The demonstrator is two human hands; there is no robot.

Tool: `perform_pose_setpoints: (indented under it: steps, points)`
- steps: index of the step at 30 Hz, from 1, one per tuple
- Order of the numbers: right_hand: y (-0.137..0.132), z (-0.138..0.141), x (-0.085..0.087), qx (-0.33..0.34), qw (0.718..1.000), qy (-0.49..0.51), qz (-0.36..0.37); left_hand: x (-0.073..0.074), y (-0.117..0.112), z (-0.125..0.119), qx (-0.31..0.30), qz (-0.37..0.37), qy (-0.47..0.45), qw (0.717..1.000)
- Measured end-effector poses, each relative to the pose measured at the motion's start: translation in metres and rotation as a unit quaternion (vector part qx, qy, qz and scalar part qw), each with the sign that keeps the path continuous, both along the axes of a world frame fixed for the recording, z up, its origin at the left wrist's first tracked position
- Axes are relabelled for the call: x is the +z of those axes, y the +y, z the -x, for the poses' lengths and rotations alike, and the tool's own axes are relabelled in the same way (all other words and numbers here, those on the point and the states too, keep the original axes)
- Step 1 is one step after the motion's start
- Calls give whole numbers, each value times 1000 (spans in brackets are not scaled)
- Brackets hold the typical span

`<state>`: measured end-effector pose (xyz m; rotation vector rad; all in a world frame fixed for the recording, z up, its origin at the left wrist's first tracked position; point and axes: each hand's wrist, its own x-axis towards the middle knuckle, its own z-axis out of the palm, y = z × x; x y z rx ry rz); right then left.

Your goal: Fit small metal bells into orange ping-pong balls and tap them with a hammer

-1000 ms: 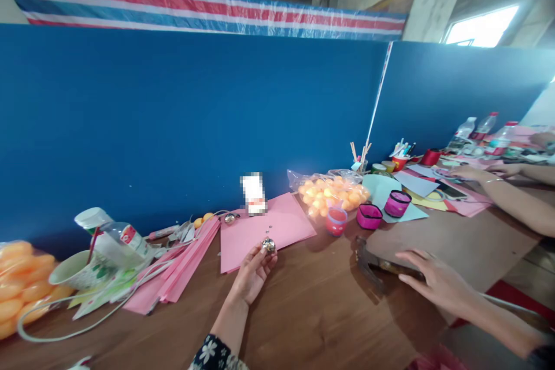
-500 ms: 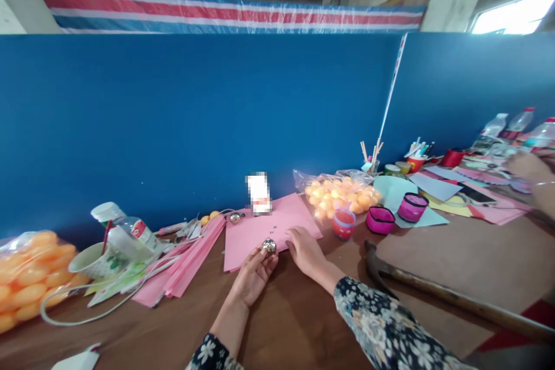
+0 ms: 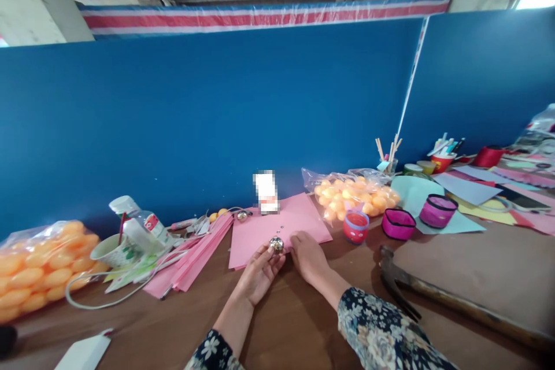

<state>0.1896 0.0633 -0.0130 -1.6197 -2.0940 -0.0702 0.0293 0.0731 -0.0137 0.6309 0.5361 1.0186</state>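
My left hand [image 3: 261, 272] is closed with its fingertips around a shiny silver metal ball [image 3: 276, 244], held at the front edge of a pink sheet of paper [image 3: 251, 243]. Just right of the ball, my right hand [image 3: 309, 255] rests over the sheet's front edge with its fingers curled down. Whatever may be between those fingertips is hidden. Two tiny dark metal bits [image 3: 281, 228] lie on the paper behind the ball. Another silver ball [image 3: 243, 215] sits at the sheet's far left corner.
Folded pink paper [image 3: 195, 260], a cup [image 3: 108, 251] and a bag of orange balls [image 3: 47, 266] are to the left. On the right are another orange-ball bag [image 3: 347, 196], a red cup [image 3: 356, 228], magenta bands [image 3: 399, 224] and a hammer [image 3: 455, 298]. A blue partition [image 3: 260, 98] stands behind.
The camera view has turned slightly, shifting the scene. My right fingers have curled lower and come slightly closer to the ball. My left hand keeps hold of it.
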Motion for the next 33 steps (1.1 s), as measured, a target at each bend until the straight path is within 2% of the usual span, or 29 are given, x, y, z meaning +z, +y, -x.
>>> perform_pose_setpoints:
  steps: [11,20,33]
  points:
    - [-2,1,3,-7,1000,-14,-2,-1,-1,0,-3,-7,-2,1000]
    - [2,0,-3,2,999,-29,-18,-1,-1,-1,-12,-8,-9,1000]
    - [1,-1,-5,-5,999,-35,-7,1,-3,-1,10,-10,6,1000]
